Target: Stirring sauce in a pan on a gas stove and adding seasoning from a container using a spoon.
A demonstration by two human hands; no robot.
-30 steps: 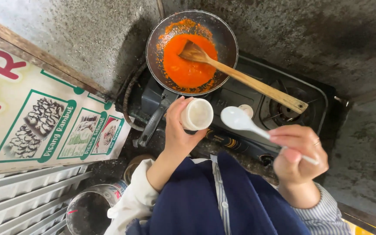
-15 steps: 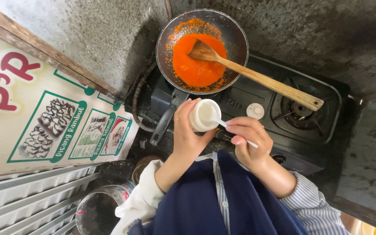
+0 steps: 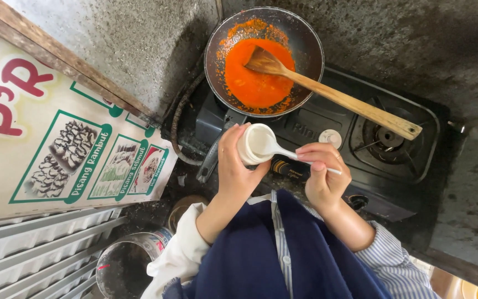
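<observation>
My left hand (image 3: 234,166) grips a small white jar (image 3: 254,144), tilted with its mouth toward my right hand. My right hand (image 3: 322,174) pinches the handle of a white spoon (image 3: 289,153) whose bowl is dipped inside the jar. Both hands hover over the front edge of a black two-burner gas stove (image 3: 383,160). On the left burner sits a dark pan (image 3: 306,44) with orange-red sauce (image 3: 253,83). A wooden spatula (image 3: 338,98) rests in the sauce, its handle reaching out over the right burner.
A printed banner with food pictures (image 3: 56,155) hangs at the left on a wooden frame. Below it are white corrugated sheets (image 3: 34,249) and a metal can (image 3: 125,266). A grey concrete wall (image 3: 128,39) runs behind the stove.
My right hand brought the white spoon leftward from the open air into the jar's mouth. The jar stayed in my left hand. The view shifted slightly.
</observation>
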